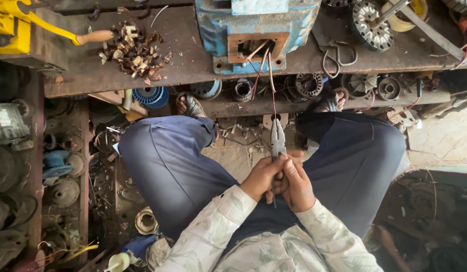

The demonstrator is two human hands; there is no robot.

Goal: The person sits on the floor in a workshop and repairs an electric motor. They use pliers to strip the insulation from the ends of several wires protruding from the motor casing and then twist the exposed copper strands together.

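At the centre of the frame both hands wrap the handles of the pliers (277, 141); the left hand (262, 176) and right hand (296, 185) are each closed in a firm grip on them, apparently doubling up for pulling force. The plier nose pinches thin wires (270, 75) running taut up to the blue motor housing (256, 30) on the rusty table (193, 60) at upper centre, so the line stays straight.

I hold steel pliers (277, 140) upright between my knees, nose pointing away, gripping thin wires (270, 80) that run from the blue motor housing (253, 30).
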